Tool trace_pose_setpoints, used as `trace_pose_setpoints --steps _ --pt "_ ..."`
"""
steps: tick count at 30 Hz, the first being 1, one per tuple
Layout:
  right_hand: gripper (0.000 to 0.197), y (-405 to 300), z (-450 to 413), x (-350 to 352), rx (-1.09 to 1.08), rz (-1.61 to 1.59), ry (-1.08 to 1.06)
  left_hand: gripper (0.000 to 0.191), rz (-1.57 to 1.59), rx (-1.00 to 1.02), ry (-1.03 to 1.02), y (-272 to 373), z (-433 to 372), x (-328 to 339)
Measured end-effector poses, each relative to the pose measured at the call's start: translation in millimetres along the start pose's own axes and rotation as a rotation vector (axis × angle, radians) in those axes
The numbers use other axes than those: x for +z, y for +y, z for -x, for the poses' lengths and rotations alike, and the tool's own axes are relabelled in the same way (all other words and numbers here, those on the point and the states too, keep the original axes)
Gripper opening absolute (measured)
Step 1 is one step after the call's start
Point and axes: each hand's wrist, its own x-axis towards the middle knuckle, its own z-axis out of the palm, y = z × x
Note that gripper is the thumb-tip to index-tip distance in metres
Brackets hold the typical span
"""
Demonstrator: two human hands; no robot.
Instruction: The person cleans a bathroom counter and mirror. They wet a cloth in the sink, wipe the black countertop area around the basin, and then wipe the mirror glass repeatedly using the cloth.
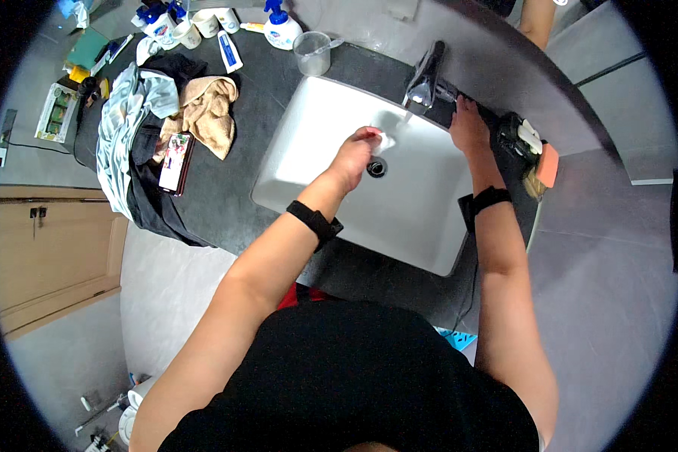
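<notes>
Over the white rectangular sink (407,220), my left hand (355,155) grips a small white wad (383,144), whose material I cannot make out. The round dark drain (376,167) lies just below that hand. At the sink's back edge stands a chrome faucet (424,82), and a thin stream appears to fall from its spout. My right hand (470,123) reaches to the counter right of the faucet, its fingertips beside the faucet's side part; whether they touch it is unclear. Black straps circle both wrists.
Left on the dark counter (226,192) lie a tan towel (212,113), light blue cloth (121,135) and a phone (175,164). Behind the sink stand a clear measuring cup (313,56) and a pump bottle (282,31). An orange sponge (548,165) sits at the right edge.
</notes>
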Motion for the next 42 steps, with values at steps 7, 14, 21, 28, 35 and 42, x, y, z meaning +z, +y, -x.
trace_pose_setpoints --steps 7,14,21,28,35,42 --pt "0.058 -38.1 50.7 83.5 0.187 -0.794 0.375 0.029 0.332 -0.095 -0.205 -0.8 -14.0 36.2" --pt "0.033 -115.6 75.7 82.8 0.259 -1.71 0.244 0.03 0.202 -0.128 0.121 -30.6 -38.1 18.2" --pt "0.037 -101.5 24.0 93.4 0.24 -1.382 0.214 0.031 0.615 -0.188 -0.189 -31.2 -22.3 45.4" --pt "0.047 -145.7 61.9 67.6 0.022 -1.257 -0.17 0.036 0.712 -0.24 -0.036 -22.2 -29.3 14.1" --pt "0.057 -151.5 60.4 63.9 0.057 -1.052 0.07 0.034 0.738 -0.261 0.005 2.5 -21.1 25.6" --pt "0.048 -113.9 40.6 75.1 0.192 -1.173 0.205 0.02 0.499 -0.07 0.047 -34.1 -36.6 38.0"
